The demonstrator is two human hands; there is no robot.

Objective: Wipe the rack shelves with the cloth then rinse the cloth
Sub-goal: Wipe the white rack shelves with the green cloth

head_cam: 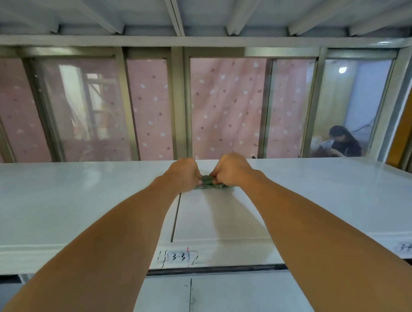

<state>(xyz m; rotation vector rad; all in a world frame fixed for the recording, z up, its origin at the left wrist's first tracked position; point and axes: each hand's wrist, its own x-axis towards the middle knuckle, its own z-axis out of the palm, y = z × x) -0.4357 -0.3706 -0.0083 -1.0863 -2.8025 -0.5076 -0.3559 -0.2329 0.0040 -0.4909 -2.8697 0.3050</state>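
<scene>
- Landmark: handwritten label "3-3" (178,257) on the front edge of the white rack shelf (84,203).
- Cloth (209,181): green, bunched into a small wad, lying on the shelf top straight beyond the label, towards the back edge of the shelf.
- Left hand (185,174): beyond the label and slightly left of it, fingers curled tight, gripping the left end of the cloth. Knuckles face the camera.
- Right hand (231,169): beyond the label and to its right, also a closed fist, gripping the right end of the cloth. The two fists are nearly touching, with the wad between them.
- Both forearms run out over the shelf, passing either side of the label.
- Seam (176,218): a dark line in the shelf top runs from just above the label back towards the left hand.
- Second label (408,246): on the same front edge, far right of "3-3"; blurred, text unreadable.
- Window (226,103): framed panes behind the shelf, beyond the label, with a pink dotted curtain (148,106) behind the glass.
- Person (343,142): seated, seen through the rightmost pane, far right of the label.
</scene>
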